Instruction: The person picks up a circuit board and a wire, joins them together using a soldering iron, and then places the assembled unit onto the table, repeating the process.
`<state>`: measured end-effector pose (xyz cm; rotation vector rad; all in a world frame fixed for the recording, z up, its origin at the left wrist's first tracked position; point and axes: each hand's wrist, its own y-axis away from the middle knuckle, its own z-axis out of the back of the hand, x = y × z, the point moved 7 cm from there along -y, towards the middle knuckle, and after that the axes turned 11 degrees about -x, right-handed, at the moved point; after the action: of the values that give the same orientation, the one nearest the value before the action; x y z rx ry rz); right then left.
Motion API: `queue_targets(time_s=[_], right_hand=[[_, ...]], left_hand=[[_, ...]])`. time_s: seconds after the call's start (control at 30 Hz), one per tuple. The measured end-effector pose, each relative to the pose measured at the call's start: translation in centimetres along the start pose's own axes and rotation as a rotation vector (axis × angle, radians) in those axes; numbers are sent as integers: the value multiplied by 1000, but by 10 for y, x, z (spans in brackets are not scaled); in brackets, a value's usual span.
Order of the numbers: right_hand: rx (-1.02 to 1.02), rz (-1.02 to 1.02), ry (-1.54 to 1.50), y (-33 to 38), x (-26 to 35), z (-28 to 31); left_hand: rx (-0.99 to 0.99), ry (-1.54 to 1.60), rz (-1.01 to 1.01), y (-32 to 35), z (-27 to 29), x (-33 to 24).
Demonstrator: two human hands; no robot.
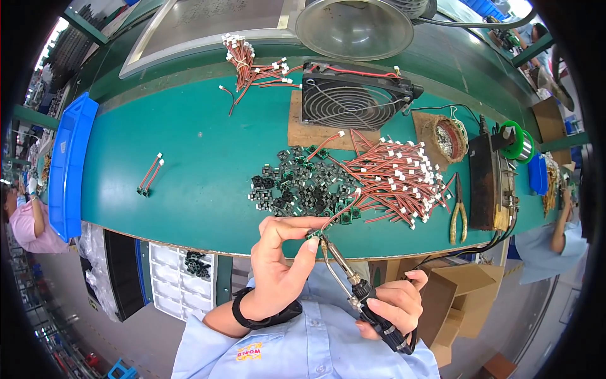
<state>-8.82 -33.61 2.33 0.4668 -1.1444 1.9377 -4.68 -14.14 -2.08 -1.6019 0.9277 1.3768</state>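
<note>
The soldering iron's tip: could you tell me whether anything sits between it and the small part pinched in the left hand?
Nothing visible does. The soldering iron in the right hand points straight to the small part pinched by the left hand.

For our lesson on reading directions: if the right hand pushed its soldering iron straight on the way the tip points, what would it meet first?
The right hand aims the black-handled soldering iron up-left; its tip apparently already meets the small green part with red wires pinched in the left hand.

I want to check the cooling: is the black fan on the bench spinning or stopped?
Cannot tell. The fan stands tilted behind its wire grille, blades too dark to show.
</note>
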Motion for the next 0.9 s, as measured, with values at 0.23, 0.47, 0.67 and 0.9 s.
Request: queue_targets(time_s=[0.23,0.47,0.67,0.9], right_hand=[[-123,9,-44,-3,-4,16],[-670,-280,205,5,-77,50],[-619,-389,421,-21,-124,53],[-489,-353,537,-27,-117,43]], left_hand=[[33,169,154,-1,-4,3],[218,544,516,-7,-11,7],[289,634,596,-3,-14,4],[102,359,450,-6,4,4]])
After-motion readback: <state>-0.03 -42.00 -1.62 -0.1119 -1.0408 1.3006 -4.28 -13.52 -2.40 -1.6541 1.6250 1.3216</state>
